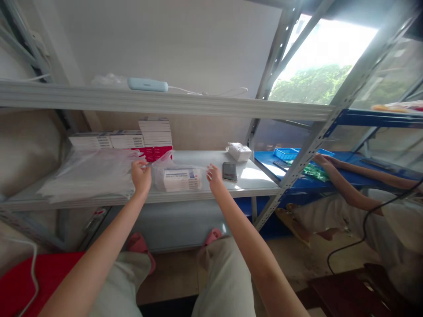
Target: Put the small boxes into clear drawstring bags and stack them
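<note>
A clear plastic bag [180,176] with a white box inside lies on the grey shelf [198,193] in front of me. My left hand [141,175] is closed, pinching the bag's left edge at its mouth. To the bag's right, my right hand [214,175] hovers at its end, fingers loosely curled and apart, holding nothing I can see. A pile of empty clear bags [89,174] lies left of my left hand.
Stacked white boxes [125,138] and a red box [153,152] stand at the back. A dark phone [229,171] and a white packet [239,151] lie to the right. Another person's arms [343,180] reach onto the blue shelf [330,178] at right. A metal upright [307,149] separates the two shelves.
</note>
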{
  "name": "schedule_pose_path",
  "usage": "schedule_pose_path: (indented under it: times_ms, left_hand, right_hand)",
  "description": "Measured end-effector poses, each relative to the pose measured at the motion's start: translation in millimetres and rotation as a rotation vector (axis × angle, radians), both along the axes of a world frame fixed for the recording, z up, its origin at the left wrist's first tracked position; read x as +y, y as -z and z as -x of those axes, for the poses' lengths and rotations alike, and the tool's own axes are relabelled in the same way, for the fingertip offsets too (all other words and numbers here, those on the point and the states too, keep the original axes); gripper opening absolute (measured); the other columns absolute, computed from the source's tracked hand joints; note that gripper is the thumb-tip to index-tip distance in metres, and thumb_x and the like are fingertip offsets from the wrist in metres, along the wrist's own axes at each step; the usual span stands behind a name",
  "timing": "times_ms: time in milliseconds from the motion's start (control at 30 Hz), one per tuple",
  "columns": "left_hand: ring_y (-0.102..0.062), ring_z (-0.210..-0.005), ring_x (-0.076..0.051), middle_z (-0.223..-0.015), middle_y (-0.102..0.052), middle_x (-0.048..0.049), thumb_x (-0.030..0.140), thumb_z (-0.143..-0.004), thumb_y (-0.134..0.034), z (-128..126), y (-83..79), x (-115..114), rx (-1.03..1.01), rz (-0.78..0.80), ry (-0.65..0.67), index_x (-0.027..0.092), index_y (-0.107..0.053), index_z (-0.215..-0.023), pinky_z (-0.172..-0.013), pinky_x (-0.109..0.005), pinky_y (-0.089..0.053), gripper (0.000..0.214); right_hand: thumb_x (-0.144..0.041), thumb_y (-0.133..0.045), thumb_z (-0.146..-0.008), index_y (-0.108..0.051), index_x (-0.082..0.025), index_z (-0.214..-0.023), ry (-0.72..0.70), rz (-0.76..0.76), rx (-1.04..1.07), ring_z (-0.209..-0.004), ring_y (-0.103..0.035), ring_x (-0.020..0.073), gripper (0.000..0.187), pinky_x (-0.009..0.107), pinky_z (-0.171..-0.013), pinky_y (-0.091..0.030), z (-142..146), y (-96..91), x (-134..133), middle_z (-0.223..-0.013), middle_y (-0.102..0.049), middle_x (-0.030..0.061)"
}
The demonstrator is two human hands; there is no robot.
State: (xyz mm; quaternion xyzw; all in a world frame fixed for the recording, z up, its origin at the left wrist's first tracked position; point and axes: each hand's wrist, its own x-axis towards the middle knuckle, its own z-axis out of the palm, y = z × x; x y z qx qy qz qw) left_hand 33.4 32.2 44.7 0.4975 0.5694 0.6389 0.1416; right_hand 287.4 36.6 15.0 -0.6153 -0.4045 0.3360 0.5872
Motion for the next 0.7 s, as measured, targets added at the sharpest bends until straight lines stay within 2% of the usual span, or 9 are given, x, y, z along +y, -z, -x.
schedule_pose_path:
  times_ms: [67, 100, 167, 200, 267, 333, 433, 567, 700]
  left_hand:
    - [-0.056, -0.1, -0.022, -0.111, -0.059, -0.0119, 0.017, -0.078, -0.05, -4.0, -10.3, -12.0, 0.37, -0.225, 0.019, 0.014, -0.054, -0.108, -0.095, -0.04, -0.041, 0.031]
    - [-0.053, -0.108, -0.024, -0.116, -0.057, -0.0126, 0.017, -0.08, -0.049, -7.4, -15.0, -15.5, 0.574, -0.292, 0.12, 0.014, -0.052, -0.112, -0.099, -0.04, -0.039, 0.032]
    - [-0.049, -0.118, -0.024, -0.12, -0.056, -0.0122, 0.021, -0.085, -0.048, -14.6, -20.7, -16.1, 0.946, -0.302, 0.391, 0.015, -0.051, -0.115, -0.102, -0.04, -0.036, 0.031]
    - [-0.049, -0.118, -0.024, -0.12, -0.056, -0.0116, 0.023, -0.086, -0.05, -17.3, -21.1, -13.4, 1.096, -0.257, 0.498, 0.016, -0.051, -0.116, -0.102, -0.039, -0.037, 0.031]
    - [-0.053, -0.113, -0.024, -0.115, -0.059, -0.0105, 0.027, -0.086, -0.053, -18.9, -17.5, -5.5, 1.307, -0.134, 0.581, 0.018, -0.053, -0.115, -0.097, -0.038, -0.039, 0.03]
    - [-0.056, -0.106, -0.024, -0.109, -0.061, -0.0098, 0.026, -0.086, -0.055, -15.7, -10.9, -0.4, 1.406, -0.078, 0.531, 0.019, -0.057, -0.109, -0.092, -0.037, -0.041, 0.024]
    - [-0.056, -0.1, -0.024, -0.103, -0.061, -0.0106, 0.02, -0.089, -0.05, -6.8, -1.7, -8.7, 1.427, -0.18, 0.445, 0.017, -0.061, -0.095, -0.088, -0.037, -0.04, 0.013]
    - [-0.058, -0.092, -0.026, -0.09, -0.062, -0.012, 0.011, -0.091, -0.04, 4.3, 12.4, -37.5, 1.459, -0.256, 0.461, 0.015, -0.061, -0.089, -0.083, -0.038, -0.04, 0.021]
    - [-0.058, -0.093, -0.028, -0.085, -0.064, -0.0134, 0.017, -0.093, -0.04, 13.9, 38.1, -52.8, 1.372, -0.151, 0.436, 0.014, -0.061, -0.088, -0.084, -0.041, -0.041, 0.021]
  right_hand:
    - [-0.018, -0.03, -0.081, -0.04, -0.017, -0.133, 0.118, -0.055, -0.129, -0.102, -0.054, 0.0206, 0.053, 0.032, -0.079, -0.045, 5.1, -8.1, -9.7, -0.121, -0.054, 0.0146]
    - [-0.014, -0.03, -0.08, -0.036, -0.015, -0.136, 0.192, -0.122, -0.264, -0.111, -0.049, 0.0219, 0.057, 0.035, -0.086, -0.043, 10.1, -14.0, -15.2, -0.128, -0.049, 0.0159]
    - [-0.008, -0.03, -0.079, -0.036, -0.015, -0.137, 0.254, -0.301, -0.639, -0.122, -0.04, 0.0237, 0.058, 0.038, -0.096, -0.035, 23.9, -27.2, -25.8, -0.135, -0.043, 0.0161]
    - [-0.008, -0.031, -0.082, -0.038, -0.015, -0.136, 0.204, -0.382, -0.837, -0.124, -0.038, 0.0243, 0.056, 0.039, -0.098, -0.033, 31.8, -33.2, -30.1, -0.136, -0.043, 0.0152]
    - [-0.012, -0.034, -0.089, -0.043, -0.018, -0.133, -0.038, -0.445, -1.16, -0.122, -0.042, 0.0245, 0.046, 0.039, -0.099, -0.03, 46.5, -41.2, -35.8, -0.131, -0.05, 0.0132]
    - [-0.021, -0.038, -0.094, -0.049, -0.019, -0.128, -0.263, -0.385, -1.387, -0.112, -0.051, 0.0241, 0.036, 0.037, -0.096, -0.031, 56.2, -42.4, -37.6, -0.119, -0.06, 0.0125]
    - [-0.03, -0.037, -0.098, -0.058, -0.016, -0.115, -0.368, -0.254, -1.581, -0.097, -0.06, 0.0239, 0.031, 0.036, -0.089, -0.033, 57.4, -34.6, -37.4, -0.103, -0.067, 0.0139]
    - [-0.032, -0.025, -0.101, -0.057, -0.013, -0.115, -0.289, -0.153, -1.684, -0.083, -0.064, 0.0236, 0.039, 0.033, -0.078, -0.036, 45.4, -19.9, -44.1, -0.086, -0.07, 0.0154]
    - [-0.039, -0.023, -0.1, -0.057, -0.012, -0.113, -0.093, -0.062, -1.635, -0.074, -0.065, 0.0245, 0.046, 0.031, -0.068, -0.037, 35.4, -9.8, -58.7, -0.078, -0.068, 0.0167]
